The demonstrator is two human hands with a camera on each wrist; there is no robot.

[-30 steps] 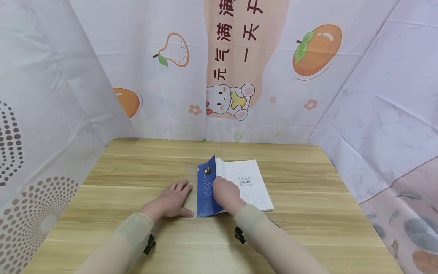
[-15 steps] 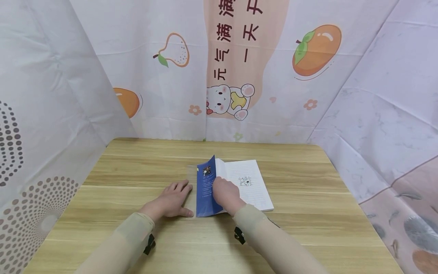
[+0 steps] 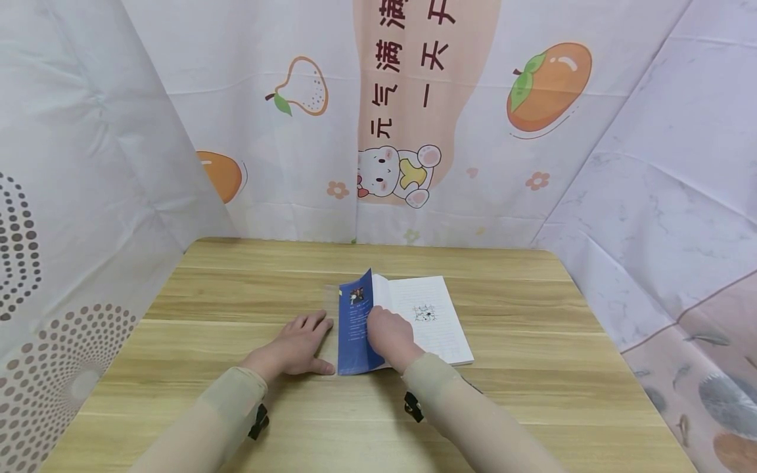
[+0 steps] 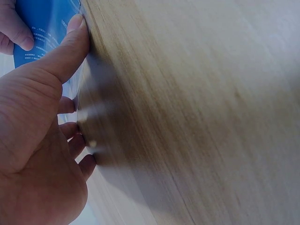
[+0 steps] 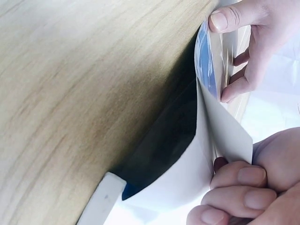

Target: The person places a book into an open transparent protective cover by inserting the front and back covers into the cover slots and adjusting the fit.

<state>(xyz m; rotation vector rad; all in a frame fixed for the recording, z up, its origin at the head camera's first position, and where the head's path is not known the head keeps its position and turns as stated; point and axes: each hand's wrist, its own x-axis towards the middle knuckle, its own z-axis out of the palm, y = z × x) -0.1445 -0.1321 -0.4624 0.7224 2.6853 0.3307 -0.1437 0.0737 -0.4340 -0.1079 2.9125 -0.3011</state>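
Nearest the viewer, two forearms in beige sleeves reach out over a pale wood-grain bench, each with a dark strap at the wrist.

The left hand lies flat with fingers straight and relaxed, palm down, pressing a clear plastic flap against the bench just left of the book; in the left wrist view its thumb tip touches the edge of the blue cover.

The right hand has its fingers curled round the blue cover of an open book — the right wrist view shows the fingertips pinching the cover's inner face, with the cover lifted and tilted off the pages.

The book lies near the middle of the bench, its white lined page with a small printed drawing facing up, to the right of the raised cover.

Beyond the bench's far edge hang cloth backdrops: a white one printed with a pear, orange fruits, a cartoon bear and Chinese characters — to the left a sheet with brown dots, to the right a marbled sheet.
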